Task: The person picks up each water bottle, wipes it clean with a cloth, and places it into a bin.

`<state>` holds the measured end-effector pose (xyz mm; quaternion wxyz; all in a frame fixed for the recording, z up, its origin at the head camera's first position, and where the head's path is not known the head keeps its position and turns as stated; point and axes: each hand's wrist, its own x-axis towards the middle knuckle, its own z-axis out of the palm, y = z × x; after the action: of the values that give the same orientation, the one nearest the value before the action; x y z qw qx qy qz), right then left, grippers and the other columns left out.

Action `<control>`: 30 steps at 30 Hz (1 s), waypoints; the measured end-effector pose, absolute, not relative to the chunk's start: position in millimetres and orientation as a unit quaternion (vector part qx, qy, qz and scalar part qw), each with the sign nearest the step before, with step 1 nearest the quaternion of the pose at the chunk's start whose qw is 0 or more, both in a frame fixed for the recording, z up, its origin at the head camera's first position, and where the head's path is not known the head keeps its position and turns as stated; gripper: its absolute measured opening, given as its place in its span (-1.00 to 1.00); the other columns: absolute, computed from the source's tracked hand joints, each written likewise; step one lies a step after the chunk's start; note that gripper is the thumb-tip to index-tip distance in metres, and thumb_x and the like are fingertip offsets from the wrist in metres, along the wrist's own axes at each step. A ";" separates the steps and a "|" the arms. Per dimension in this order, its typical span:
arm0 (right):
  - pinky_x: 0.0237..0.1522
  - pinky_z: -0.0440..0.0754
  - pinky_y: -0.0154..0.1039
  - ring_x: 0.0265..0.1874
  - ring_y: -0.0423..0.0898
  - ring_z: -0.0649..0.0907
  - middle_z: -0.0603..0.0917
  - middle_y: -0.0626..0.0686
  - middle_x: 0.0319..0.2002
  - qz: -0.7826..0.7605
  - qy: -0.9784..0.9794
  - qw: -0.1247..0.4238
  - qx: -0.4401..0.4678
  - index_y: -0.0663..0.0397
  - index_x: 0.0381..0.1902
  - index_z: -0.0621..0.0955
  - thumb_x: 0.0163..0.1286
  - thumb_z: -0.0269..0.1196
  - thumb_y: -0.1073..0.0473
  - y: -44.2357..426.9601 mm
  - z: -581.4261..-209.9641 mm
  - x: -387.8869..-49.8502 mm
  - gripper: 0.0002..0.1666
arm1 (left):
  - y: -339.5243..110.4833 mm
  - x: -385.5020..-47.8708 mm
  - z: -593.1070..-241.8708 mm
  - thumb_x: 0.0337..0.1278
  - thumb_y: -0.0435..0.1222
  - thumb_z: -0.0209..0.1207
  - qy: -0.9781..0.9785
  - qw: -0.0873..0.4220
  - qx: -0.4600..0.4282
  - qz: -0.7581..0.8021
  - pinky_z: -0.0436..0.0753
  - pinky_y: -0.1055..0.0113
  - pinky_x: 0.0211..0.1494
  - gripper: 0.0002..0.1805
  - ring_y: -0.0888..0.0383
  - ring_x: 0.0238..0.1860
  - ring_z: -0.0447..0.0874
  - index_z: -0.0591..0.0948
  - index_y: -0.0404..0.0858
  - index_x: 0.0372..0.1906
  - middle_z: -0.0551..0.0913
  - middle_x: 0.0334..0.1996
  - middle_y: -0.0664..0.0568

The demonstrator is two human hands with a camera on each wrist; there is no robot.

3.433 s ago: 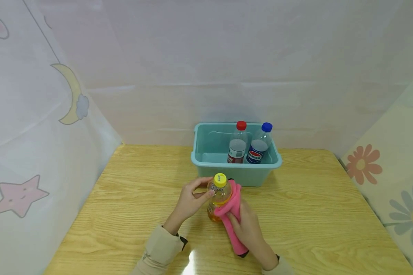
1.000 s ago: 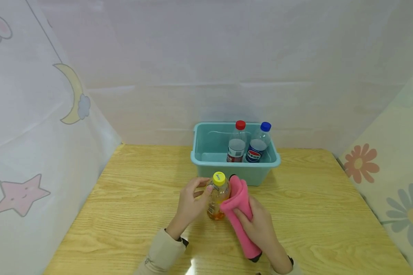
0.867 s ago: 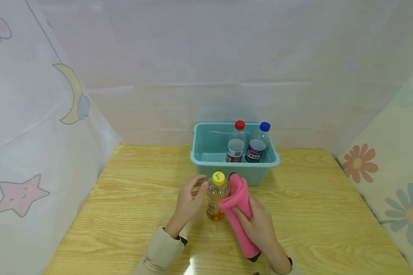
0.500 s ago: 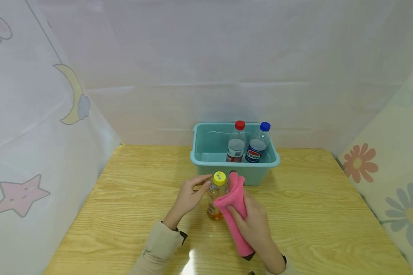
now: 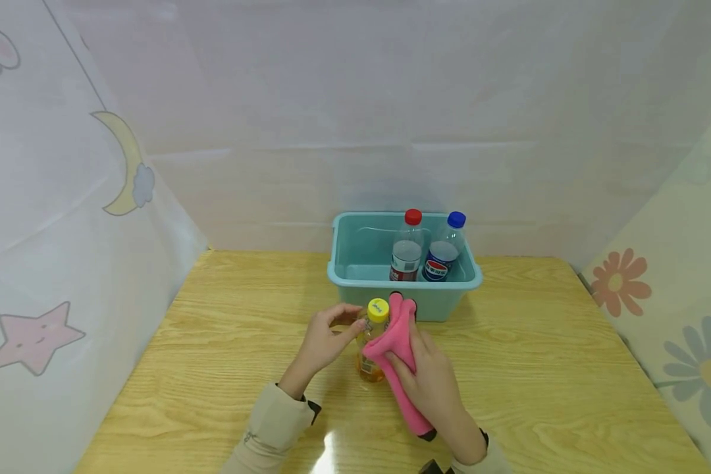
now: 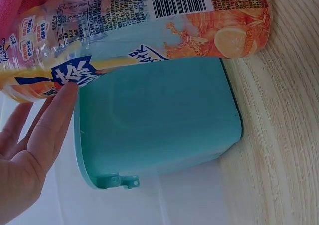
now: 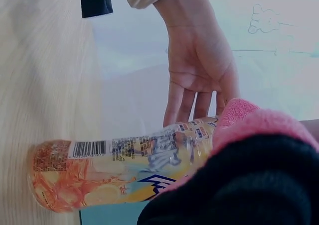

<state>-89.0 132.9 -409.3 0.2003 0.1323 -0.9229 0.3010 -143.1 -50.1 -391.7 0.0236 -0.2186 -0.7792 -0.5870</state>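
Observation:
A clear plastic drink bottle (image 5: 370,366) with a yellow cap stands upright on the table, some orange showing low down. Its printed wrapper, with orange slices and a barcode, fills the upper left wrist view (image 6: 124,26). My left hand (image 5: 321,343) holds the bottle's upper part lightly, thumb in front and fingers behind. In the right wrist view those fingers reach the bottle nearly straight. My right hand (image 5: 431,383) grips a folded pink cloth (image 5: 394,342) with dark edging, pressed against the bottle's right side. The cloth hides part of the bottle.
Behind the bottle sits a light-blue plastic bin (image 5: 355,287). Inside it lean a red-capped bottle (image 5: 406,253) and a blue-capped bottle (image 5: 443,253). Wooden tabletop (image 5: 225,342) spreads to both sides, with a pale printed curtain (image 5: 261,99) around it.
Around a second ago the left hand drew slightly off the bottle; it has come back to it. The right hand has brought the cloth leftward, over more of the bottle. The bin stays put.

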 end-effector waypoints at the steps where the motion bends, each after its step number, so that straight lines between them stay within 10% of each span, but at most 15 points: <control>1: -0.52 0.56 -0.27 -0.54 -0.14 0.47 0.52 0.13 -0.34 0.298 -0.922 0.204 0.138 0.44 0.19 0.35 0.08 0.37 0.20 133.3 -408.6 -90.1 -0.23 | -49.8 -142.9 -391.7 0.11 -0.42 0.16 -0.779 0.025 -0.217 -0.588 0.62 0.12 -0.14 -0.74 -0.12 -0.17 0.60 0.55 -0.53 -0.13 0.62 -0.21 -0.28; 12: -0.38 0.64 -0.13 -0.47 -0.04 0.57 0.55 0.15 -0.27 0.284 -0.931 0.174 0.151 0.44 0.08 0.46 0.08 0.37 0.21 138.8 -402.9 -100.3 -0.36 | -46.7 -139.6 -390.8 0.07 -0.43 0.20 -0.781 0.040 -0.191 -0.593 0.63 0.08 -0.19 -0.75 -0.11 -0.25 0.61 0.54 -0.54 -0.18 0.62 -0.29 -0.26; 21: -0.43 0.61 -0.18 -0.45 -0.07 0.53 0.54 0.14 -0.31 0.324 -0.906 0.221 0.163 0.34 0.03 0.47 0.07 0.37 0.26 135.4 -423.0 -101.3 -0.44 | -46.4 -139.3 -391.2 0.07 -0.41 0.21 -0.784 0.034 -0.177 -0.594 0.63 0.42 -0.28 -0.76 -0.07 -0.25 0.62 0.55 -0.51 -0.18 0.62 -0.28 -0.22; 30: -0.30 0.65 -0.10 -0.25 0.06 0.61 0.56 0.24 -0.17 0.346 -0.909 0.186 0.140 0.39 0.08 0.44 0.13 0.32 0.26 134.5 -445.9 -99.6 -0.43 | -46.4 -137.9 -388.7 0.06 -0.41 0.21 -0.790 0.047 -0.183 -0.584 0.64 0.23 -0.22 -0.77 -0.08 -0.25 0.62 0.56 -0.50 -0.20 0.63 -0.29 -0.23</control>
<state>-99.6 134.5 -445.9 0.1864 0.1404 -0.9088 0.3458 -137.9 -46.4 -388.7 0.0470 -0.1833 -0.7897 -0.5836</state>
